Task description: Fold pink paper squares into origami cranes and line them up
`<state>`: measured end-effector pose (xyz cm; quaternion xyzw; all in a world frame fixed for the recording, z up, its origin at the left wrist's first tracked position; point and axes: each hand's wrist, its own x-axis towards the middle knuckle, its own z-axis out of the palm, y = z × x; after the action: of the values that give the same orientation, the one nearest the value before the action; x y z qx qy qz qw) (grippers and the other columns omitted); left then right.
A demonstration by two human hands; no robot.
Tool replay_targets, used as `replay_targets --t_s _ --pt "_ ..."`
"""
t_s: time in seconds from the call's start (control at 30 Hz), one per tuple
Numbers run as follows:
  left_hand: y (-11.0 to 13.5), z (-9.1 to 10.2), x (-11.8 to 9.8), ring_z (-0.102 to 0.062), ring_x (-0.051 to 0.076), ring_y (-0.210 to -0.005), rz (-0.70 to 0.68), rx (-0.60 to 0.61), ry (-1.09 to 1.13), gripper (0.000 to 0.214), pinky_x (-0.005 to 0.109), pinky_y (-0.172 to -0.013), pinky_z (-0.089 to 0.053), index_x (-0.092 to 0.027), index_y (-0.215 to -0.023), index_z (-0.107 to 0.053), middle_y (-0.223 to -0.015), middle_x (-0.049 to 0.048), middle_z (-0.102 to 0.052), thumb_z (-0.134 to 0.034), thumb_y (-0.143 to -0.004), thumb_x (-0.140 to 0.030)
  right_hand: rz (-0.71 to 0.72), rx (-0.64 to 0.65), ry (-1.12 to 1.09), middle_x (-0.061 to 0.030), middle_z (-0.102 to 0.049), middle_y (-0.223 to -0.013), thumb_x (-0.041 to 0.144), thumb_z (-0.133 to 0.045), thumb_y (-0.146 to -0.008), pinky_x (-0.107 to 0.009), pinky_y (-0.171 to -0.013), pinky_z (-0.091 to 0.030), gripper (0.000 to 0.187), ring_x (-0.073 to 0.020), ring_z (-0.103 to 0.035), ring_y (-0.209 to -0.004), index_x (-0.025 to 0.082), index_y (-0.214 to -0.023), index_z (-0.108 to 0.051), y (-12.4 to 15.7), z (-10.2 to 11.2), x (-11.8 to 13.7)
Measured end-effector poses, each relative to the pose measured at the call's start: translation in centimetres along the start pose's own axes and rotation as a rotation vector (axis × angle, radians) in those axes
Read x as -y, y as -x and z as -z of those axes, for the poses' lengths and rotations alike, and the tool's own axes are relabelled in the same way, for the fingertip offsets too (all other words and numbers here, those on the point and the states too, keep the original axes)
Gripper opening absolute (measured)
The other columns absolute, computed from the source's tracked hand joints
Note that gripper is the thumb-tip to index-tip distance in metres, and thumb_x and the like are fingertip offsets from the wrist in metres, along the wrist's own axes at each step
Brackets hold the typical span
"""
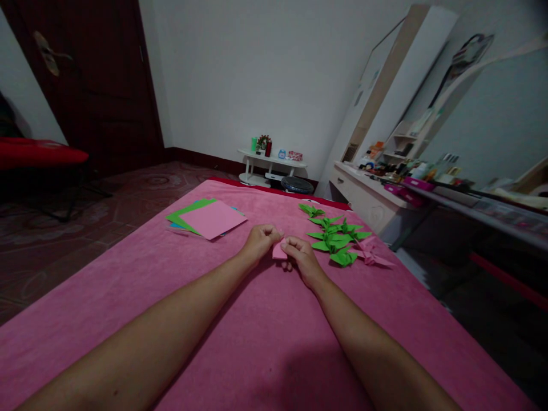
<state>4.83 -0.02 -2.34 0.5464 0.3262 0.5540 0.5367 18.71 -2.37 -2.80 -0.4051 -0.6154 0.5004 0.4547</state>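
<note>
Between my two hands is a small folded piece of pink origami paper (pixel 279 251), held just above the pink cloth (pixel 240 342). My left hand (pixel 260 241) pinches its upper left side, with thumb and forefinger pressed together. On the other side my right hand (pixel 302 257) grips the paper, thumb on top and some fingertips showing underneath. Part of the paper is hidden by the fingers. To the right lie several green folded paper cranes (pixel 334 241) and a pink paper crane (pixel 371 252). A stack of square paper, topped by a pink sheet (pixel 214 219) over a green sheet (pixel 182 218), rests to the left.
Beyond the cloth's far edge stands a low white table (pixel 274 158) with small items on it. A dressing table (pixel 368 185) crowded with bottles is at the right, below a mirror (pixel 492 114). A red chair (pixel 38 153) and a dark door (pixel 98 80) are at the left.
</note>
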Motion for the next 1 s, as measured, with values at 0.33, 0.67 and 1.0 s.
replay_targets --t_s 0.33,0.67,1.0 --pt "-0.1 0.8 0.0 -0.056 0.008 -0.05 0.221 0.147 0.201 0.038 0.016 -0.041 -0.034 -0.012 -0.08 -0.061 -0.064 0.0025 -0.061 -0.071 -0.064 -0.045 -0.023 -0.123 -0.299 0.0033 -0.056 -0.056 0.041 -0.066 -0.071 -0.015 -0.037 -0.034 0.026 -0.006 -0.046 -0.04 0.017 -0.076 -0.06 -0.6 1.0 -0.3" --pt "0.3 0.5 -0.3 -0.054 0.008 -0.051 0.206 0.213 0.154 0.035 0.017 -0.045 -0.034 -0.01 -0.078 -0.064 -0.064 0.0047 -0.063 -0.076 -0.059 -0.038 -0.019 -0.147 -0.342 0.003 -0.056 -0.055 0.04 -0.07 -0.067 -0.016 -0.035 -0.03 0.026 -0.0058 -0.044 -0.039 0.017 -0.075 -0.061 -0.5 0.7 -0.1" --pt "0.3 0.6 -0.1 -0.055 0.009 -0.054 0.216 0.183 0.182 0.031 0.018 -0.047 -0.035 -0.01 -0.079 -0.065 -0.063 0.0046 -0.063 -0.076 -0.059 -0.032 0.056 -0.352 -0.291 0.0044 -0.06 -0.059 0.036 -0.073 -0.063 -0.018 -0.041 -0.039 0.034 -0.0083 -0.052 -0.042 0.019 -0.087 -0.057 -0.8 0.7 -0.3"
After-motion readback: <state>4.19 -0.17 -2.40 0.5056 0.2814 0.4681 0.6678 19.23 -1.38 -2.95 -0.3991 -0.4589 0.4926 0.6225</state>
